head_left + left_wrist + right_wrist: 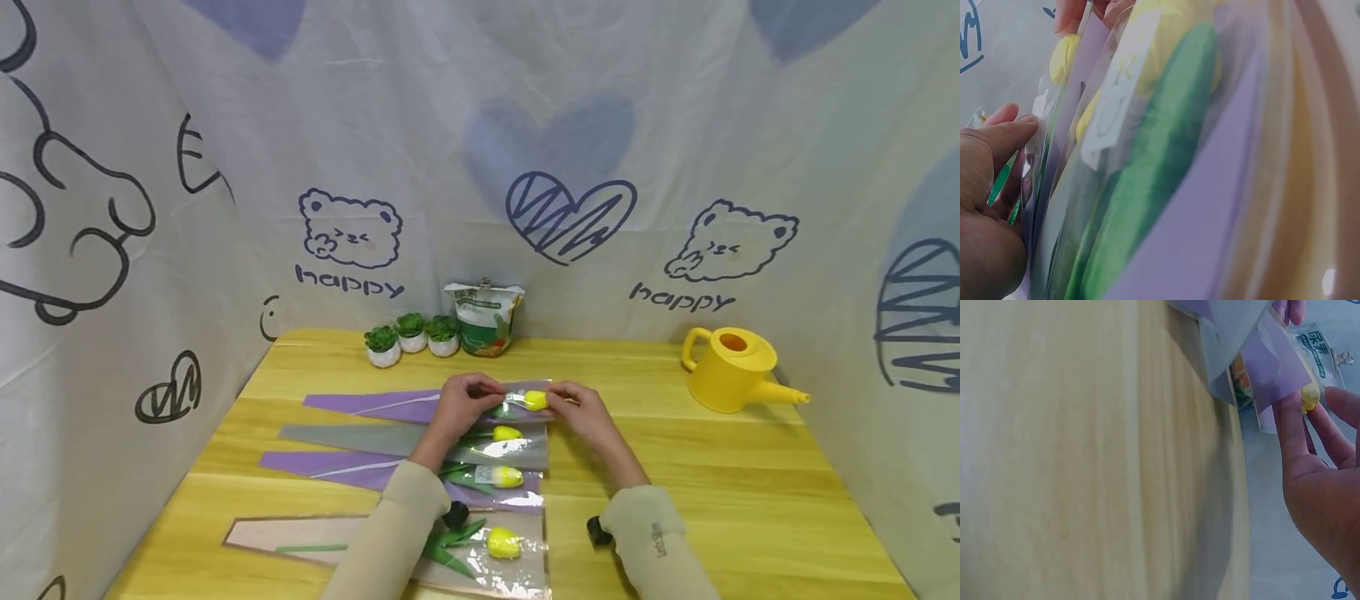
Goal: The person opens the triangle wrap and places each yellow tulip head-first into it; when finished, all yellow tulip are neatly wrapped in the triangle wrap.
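both hands pinch the farthest wrapped yellow tulip (pixel 534 401) at mid-table: left hand (pixel 467 398) on the sleeve by the stem, right hand (pixel 583 412) at the bloom end; three more wrapped tulips (pixel 504 477) lie nearer

Beige sleeves (pixel 397 517), black wrist-worn cameras (pixel 596 531).

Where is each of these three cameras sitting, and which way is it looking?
Head: worn on the head, looking forward and down at the wooden table; both forearms, left hand and right hand show.
Left wrist: on the left wrist, close on wrapped tulips; left hand shows.
Right wrist: on the right wrist, along the table edge; right hand shows.
Shared: the farthest wrapped tulip, its yellow bud seen in all three.
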The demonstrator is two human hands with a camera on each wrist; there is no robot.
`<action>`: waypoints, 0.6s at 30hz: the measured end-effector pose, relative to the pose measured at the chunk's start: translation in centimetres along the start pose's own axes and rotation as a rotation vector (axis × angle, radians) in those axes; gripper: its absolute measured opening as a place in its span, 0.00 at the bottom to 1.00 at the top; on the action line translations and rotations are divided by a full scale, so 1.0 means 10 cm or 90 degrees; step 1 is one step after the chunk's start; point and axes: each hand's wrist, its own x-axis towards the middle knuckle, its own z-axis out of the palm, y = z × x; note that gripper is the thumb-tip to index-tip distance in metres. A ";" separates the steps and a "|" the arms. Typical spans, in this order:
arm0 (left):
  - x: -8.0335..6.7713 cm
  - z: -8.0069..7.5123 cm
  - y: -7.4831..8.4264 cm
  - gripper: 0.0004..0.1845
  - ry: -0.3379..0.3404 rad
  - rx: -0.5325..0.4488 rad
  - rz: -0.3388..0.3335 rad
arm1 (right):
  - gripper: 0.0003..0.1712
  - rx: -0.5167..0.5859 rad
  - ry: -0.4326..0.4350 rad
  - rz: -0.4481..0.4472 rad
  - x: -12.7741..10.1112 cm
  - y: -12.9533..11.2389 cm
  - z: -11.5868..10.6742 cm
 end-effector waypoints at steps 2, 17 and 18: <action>-0.01 0.01 -0.01 0.05 0.002 0.003 0.002 | 0.17 0.000 -0.002 0.006 -0.01 0.01 0.02; -0.01 0.03 0.01 0.05 0.005 0.016 -0.006 | 0.17 0.019 0.003 0.021 -0.03 -0.01 0.05; -0.01 0.03 0.01 0.05 0.005 0.017 -0.005 | 0.17 0.017 0.002 0.020 -0.03 -0.01 0.05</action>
